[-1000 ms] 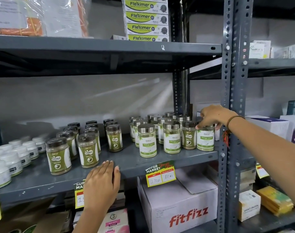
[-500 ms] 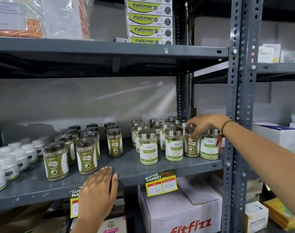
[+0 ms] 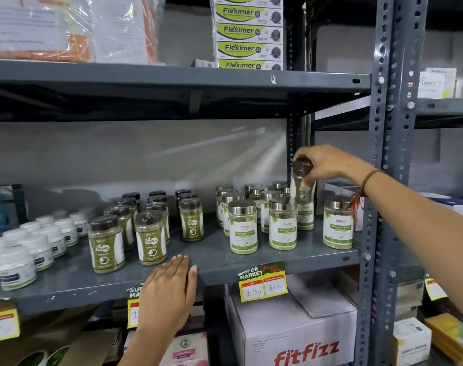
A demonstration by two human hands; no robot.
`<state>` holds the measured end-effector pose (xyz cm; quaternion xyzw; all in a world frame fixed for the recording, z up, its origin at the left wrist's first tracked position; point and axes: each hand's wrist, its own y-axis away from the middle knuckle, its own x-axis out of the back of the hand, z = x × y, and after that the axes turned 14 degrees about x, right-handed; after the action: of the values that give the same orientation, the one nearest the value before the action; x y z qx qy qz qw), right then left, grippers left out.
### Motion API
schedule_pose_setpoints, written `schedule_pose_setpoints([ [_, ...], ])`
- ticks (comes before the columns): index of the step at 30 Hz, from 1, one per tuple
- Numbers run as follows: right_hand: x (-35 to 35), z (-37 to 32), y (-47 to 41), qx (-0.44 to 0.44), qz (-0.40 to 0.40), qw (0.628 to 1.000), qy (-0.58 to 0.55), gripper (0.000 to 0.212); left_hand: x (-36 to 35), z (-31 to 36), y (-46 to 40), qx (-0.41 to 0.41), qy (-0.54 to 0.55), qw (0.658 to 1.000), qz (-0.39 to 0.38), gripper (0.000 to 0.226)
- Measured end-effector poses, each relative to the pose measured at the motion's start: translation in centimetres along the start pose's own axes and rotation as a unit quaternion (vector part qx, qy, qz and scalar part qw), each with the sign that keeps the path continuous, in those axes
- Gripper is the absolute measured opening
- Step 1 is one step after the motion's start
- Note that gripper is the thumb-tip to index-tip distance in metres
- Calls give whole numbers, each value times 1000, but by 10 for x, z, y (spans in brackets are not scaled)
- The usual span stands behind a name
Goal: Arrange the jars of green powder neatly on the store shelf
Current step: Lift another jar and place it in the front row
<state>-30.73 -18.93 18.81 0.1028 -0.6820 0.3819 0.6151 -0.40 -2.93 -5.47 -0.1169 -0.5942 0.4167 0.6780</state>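
At the far left of the grey shelf [image 3: 219,262], white tubs [image 3: 16,268] are sitting in rows; I cannot tell what is in them. Next to them, brown-lidded jars [image 3: 106,247] of olive-green powder are standing in loose columns, labels facing me. My left hand [image 3: 169,289] is lying flat on the shelf's front edge, fingers together, gripping nothing. Further right, steel-lidded jars [image 3: 243,227] of paler green powder, labelled Moringa Leaves, are standing clustered, with one more steel-lidded jar [image 3: 338,224] apart by the upright post [image 3: 375,207]. My right hand [image 3: 328,165] is pinching a brown-lidded jar [image 3: 303,180] by its cap, holding it tilted in the air above that cluster's back right.
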Motion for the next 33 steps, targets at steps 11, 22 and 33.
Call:
schedule_pose_setpoints([
  [11, 19, -122, -22, 142, 64, 975, -161, 62, 3, 0, -1, -13, -18, 1000, -8, 49],
  [22, -56, -181, -66, 183, -174, 959, -131, 72, -1, -2, -3, -22, -2, 1000, -9, 50],
  [33, -79, -188, -80, 184, -211, 952, -125, 76, -5, -4, -4, -21, 0, 1000, -10, 52],
])
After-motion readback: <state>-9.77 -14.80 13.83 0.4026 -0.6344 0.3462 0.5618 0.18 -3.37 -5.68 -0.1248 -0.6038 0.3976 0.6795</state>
